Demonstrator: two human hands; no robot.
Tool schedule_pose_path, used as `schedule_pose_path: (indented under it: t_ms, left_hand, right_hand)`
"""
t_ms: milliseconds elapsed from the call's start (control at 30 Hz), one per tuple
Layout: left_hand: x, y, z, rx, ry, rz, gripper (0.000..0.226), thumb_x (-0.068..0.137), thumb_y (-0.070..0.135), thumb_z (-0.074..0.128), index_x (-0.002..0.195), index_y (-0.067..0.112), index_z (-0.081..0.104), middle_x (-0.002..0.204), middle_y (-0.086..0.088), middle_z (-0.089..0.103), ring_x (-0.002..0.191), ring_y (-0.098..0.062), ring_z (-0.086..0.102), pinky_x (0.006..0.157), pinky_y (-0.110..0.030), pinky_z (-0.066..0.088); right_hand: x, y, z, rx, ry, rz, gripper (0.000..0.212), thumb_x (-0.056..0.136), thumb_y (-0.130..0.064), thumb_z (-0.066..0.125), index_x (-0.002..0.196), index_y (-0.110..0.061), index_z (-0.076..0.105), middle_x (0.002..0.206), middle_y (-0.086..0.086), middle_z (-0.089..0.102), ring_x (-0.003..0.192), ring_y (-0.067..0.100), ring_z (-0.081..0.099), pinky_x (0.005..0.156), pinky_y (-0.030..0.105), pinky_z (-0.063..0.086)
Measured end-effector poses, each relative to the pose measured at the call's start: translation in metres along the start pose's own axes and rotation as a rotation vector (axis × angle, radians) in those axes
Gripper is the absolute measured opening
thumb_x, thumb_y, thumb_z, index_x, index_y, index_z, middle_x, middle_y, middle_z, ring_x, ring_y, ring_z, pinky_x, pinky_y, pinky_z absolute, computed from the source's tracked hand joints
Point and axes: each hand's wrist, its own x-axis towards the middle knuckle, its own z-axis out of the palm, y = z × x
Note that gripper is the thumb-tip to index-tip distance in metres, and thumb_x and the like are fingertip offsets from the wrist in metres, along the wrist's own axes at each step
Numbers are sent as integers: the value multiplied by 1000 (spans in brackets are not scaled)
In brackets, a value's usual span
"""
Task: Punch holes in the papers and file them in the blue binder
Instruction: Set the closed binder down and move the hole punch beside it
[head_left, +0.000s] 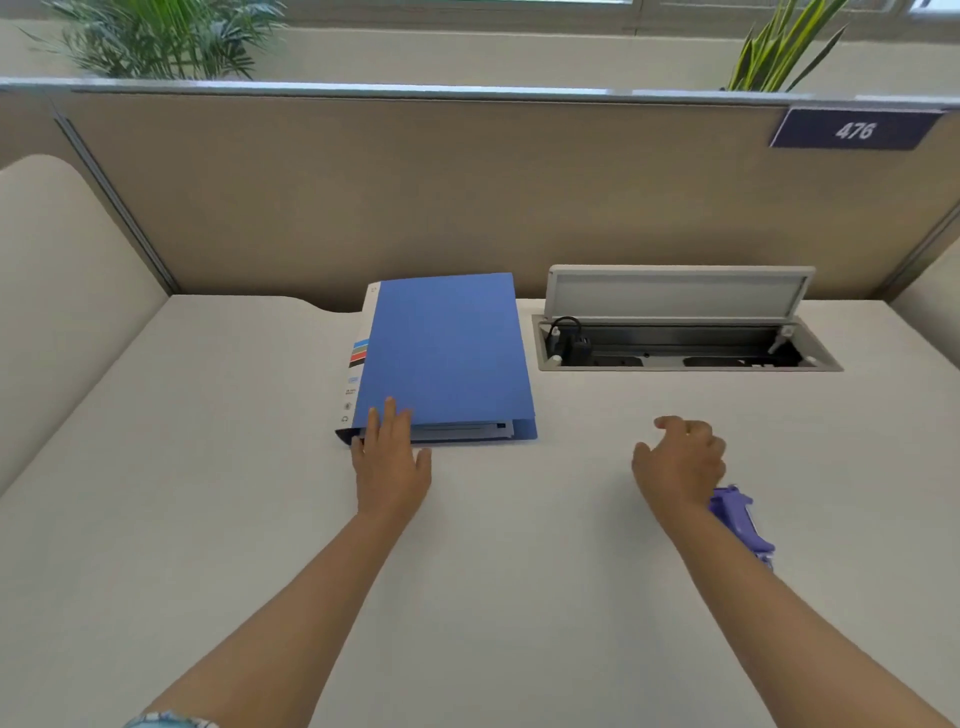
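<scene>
The blue binder (447, 353) lies closed and flat on the desk (208, 519), its spine to the left and its open edge toward the cable well (685, 343); a thin layer of sheets shows between the covers at the near edge, so the papers (462, 430) look to be inside already, though whether they are punched cannot be told. The left hand (392, 462) rests with straight fingers on the binder's near-left corner, touching the cover and gripping nothing; the right hand (680, 460) hovers above the bare desk, well apart from the binder, its fingers loosely curled and empty. The purple hole punch (740, 525) sits just behind the right wrist, partly hidden by the forearm.

The step in hand appears to be either settling the closed binder or getting ready to open it; which one cannot be settled from this view. If opening, the left hand does best to stay flat on the spine corner as an anchor, since the smooth cover would likely slide on the pale desktop; the right hand should take the cover at its free right edge and lift it over in one arc, away from the open well. The punch lies close under the right forearm; a careless sweep back could knock it.
</scene>
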Motion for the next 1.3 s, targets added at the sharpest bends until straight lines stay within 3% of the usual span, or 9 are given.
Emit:
schedule_pose_path:
  t_ms: [133,267,400,500,633,767,900,1033,1300]
  left_hand:
    - [-52,21,26,70,-155,99,50,95,25,44,143,21,30,160,0,9,149,-19,2,119,-44,5]
    - [-81,28,36,146,-326,168,55,97,32,39,148,21,21,161,2,5,149,-18,-1,121,-43,3]
    - [-83,33,32,292,-565,193,97,80,63,52,151,24,-1,160,0,-13,147,-22,-15,118,-48,-4]
    - [-77,41,27,329,-666,162,120,64,65,68,151,26,-5,159,0,-16,147,-23,-16,117,-51,-1]
    - [-74,48,25,343,-681,121,123,61,59,75,150,26,-4,159,1,-15,147,-23,-14,118,-52,5]
    - [-72,48,28,366,-679,116,123,60,59,75,150,26,-3,159,1,-16,147,-23,-14,118,-53,8]
    - [-67,49,29,385,-682,122,127,57,60,76,150,27,-4,159,2,-17,147,-21,-14,117,-54,10]
    - [-57,54,29,395,-690,111,130,54,59,78,150,27,-4,159,4,-17,148,-20,-13,115,-57,14]
    - [-50,56,32,436,-712,103,134,51,59,80,149,28,-7,158,4,-19,147,-21,-14,114,-59,16]
  right_hand:
    - [-4,64,-31,-174,-82,212,47,84,-23,57,128,-9,45,132,17,42,121,35,36,97,40,34]
    - [-13,101,-37,-96,-228,292,46,86,-35,55,118,-4,48,119,17,56,113,36,51,95,40,43]
    - [-18,110,-37,29,-271,286,36,80,-29,61,102,-2,53,97,16,61,92,35,58,73,33,45]
    - [-14,97,-34,148,-370,292,30,79,-23,63,95,1,54,86,15,58,79,32,56,67,30,40]
    - [-1,57,-25,272,-402,231,33,80,-25,66,98,0,52,93,13,57,79,29,54,67,32,42]
    - [18,13,-8,306,-443,177,50,83,-29,66,120,0,49,109,16,58,86,25,51,73,31,43]
    - [37,-23,7,311,-470,161,56,83,-30,66,126,-1,45,124,16,56,92,24,51,81,32,45]
    - [49,-46,19,269,-463,156,61,83,-33,67,130,-3,42,127,16,54,112,30,56,90,33,46]
    - [60,-60,37,217,-444,164,70,79,-46,67,129,-5,42,127,13,54,114,29,55,92,33,43]
